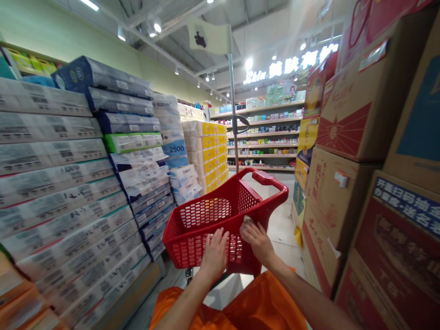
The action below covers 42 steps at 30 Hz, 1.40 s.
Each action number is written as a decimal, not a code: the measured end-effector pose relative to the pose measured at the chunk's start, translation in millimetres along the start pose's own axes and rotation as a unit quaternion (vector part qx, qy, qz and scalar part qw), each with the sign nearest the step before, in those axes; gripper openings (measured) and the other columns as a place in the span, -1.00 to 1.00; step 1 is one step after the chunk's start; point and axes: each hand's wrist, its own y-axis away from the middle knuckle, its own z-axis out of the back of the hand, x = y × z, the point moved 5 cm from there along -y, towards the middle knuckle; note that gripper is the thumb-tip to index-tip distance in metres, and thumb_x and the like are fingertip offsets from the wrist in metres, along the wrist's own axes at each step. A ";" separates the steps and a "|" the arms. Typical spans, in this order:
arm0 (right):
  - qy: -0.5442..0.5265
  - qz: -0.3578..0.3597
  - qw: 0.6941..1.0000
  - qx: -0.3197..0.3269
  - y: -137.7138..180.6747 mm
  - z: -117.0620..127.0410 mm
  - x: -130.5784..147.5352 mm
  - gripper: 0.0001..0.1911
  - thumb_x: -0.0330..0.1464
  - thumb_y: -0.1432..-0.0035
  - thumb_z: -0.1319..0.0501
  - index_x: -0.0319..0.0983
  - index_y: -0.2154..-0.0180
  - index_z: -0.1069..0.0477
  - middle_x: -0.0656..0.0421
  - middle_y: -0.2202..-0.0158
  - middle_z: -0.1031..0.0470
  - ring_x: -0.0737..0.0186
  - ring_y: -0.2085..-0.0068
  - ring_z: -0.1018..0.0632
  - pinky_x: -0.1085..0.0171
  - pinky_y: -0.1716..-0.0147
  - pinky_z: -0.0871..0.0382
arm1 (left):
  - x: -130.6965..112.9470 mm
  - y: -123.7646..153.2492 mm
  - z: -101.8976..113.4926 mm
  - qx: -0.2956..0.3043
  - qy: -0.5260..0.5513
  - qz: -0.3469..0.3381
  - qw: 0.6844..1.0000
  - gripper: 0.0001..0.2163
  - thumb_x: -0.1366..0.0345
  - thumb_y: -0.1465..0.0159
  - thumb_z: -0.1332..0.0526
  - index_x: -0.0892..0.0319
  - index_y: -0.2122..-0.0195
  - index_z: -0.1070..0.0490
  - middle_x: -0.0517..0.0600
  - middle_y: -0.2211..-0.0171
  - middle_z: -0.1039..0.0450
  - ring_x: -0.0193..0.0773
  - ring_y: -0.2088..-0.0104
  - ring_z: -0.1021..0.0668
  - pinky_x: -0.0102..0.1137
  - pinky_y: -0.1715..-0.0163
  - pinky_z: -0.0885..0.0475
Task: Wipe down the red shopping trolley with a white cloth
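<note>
While the red shopping cart (231,222) is seen at twelve o'clock, its side is touched by the open left hand (215,253); a pale wad (246,219) is gripped against it by the right hand (256,237).

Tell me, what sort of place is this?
Most likely a supermarket or similar shop: there's a red shopping cart, tall stacks of wrapped packs, and shelves lined with small products.

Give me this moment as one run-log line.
left hand: open against red cart side | right hand: holding pale wad to same side | around: wrapped packs stacked left, cartons stacked right
</note>
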 end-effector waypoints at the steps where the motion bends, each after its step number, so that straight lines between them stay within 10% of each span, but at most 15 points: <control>1: -0.002 0.010 1.000 0.011 4.9 -0.8 -0.8 -0.66 -0.53 -0.16 0.03 -0.14 0.12 -0.38 0.16 0.06 -0.42 0.23 -0.08 -0.30 0.09 -0.09 -0.02 | -1.2 -1.5 1.4 -0.002 0.000 -0.001 1.000 -0.44 0.50 -0.05 0.07 0.19 -0.15 -0.04 0.05 -0.21 0.01 -0.20 -0.20 -0.04 -0.12 -0.15 0.08; 8: 0.076 -0.077 0.992 -0.066 -14.3 47.3 -49.2 -0.60 -0.55 -0.15 0.09 -0.21 0.03 -0.30 0.07 -0.06 -0.29 0.18 -0.16 -0.16 0.05 -0.10 0.02 | 15.8 -11.3 8.8 -0.043 -0.020 0.043 0.998 -0.45 0.50 -0.07 0.06 0.25 -0.15 -0.04 0.09 -0.20 0.01 -0.19 -0.19 -0.07 -0.14 -0.15 0.05; 14: 0.073 -0.004 0.997 0.008 21.9 41.0 -50.3 -0.55 -0.59 -0.09 0.11 -0.14 0.08 -0.34 0.16 0.02 -0.38 0.27 -0.09 -0.27 0.16 -0.09 -0.04 | 52.7 -9.9 0.5 -0.004 -0.057 0.135 0.989 -0.41 0.48 -0.04 0.05 0.27 -0.16 0.01 0.12 -0.22 0.08 -0.15 -0.20 -0.04 -0.06 -0.11 0.03; 21: 0.158 -0.170 0.971 -0.065 -64.5 89.9 -127.2 -0.60 -0.53 -0.04 0.05 -0.25 0.08 -0.33 0.03 -0.03 -0.31 0.10 -0.09 -0.27 0.05 -0.03 -0.08 | 58.1 -7.5 -0.5 0.038 -0.064 0.159 0.984 -0.37 0.49 0.00 0.06 0.24 -0.18 0.06 0.08 -0.23 0.16 -0.15 -0.21 0.00 0.02 -0.09 0.04; 28: 0.046 0.006 0.995 0.087 -62.8 25.1 -42.2 -0.54 -0.60 0.01 0.04 -0.14 0.10 -0.35 0.17 -0.03 -0.33 0.18 -0.12 -0.22 0.09 -0.08 0.02 | 56.2 -5.4 2.2 0.063 -0.068 0.157 0.983 -0.35 0.47 0.01 0.05 0.26 -0.19 0.09 0.07 -0.23 0.18 -0.16 -0.22 0.03 0.06 -0.09 0.09; 35: 0.177 -0.159 0.971 0.005 -70.1 74.1 -125.3 -0.63 -0.54 -0.11 0.08 -0.22 0.13 -0.37 0.02 -0.05 -0.28 0.04 -0.11 -0.22 -0.04 -0.04 -0.01 | 52.0 -5.1 3.5 0.062 -0.061 0.161 0.983 -0.35 0.43 0.00 0.04 0.30 -0.19 0.11 0.07 -0.24 0.18 -0.13 -0.22 0.04 0.08 -0.09 0.09; 42: 0.053 -0.023 0.996 0.073 -56.1 24.0 -62.7 -0.59 -0.57 -0.10 0.08 -0.18 0.11 -0.38 0.13 -0.05 -0.30 0.15 -0.15 -0.17 0.10 -0.06 -0.07 | 42.1 -8.7 -5.1 0.066 -0.073 0.152 0.983 -0.32 0.42 0.03 0.05 0.26 -0.20 0.14 0.01 -0.24 0.22 -0.16 -0.23 0.09 0.03 -0.12 0.15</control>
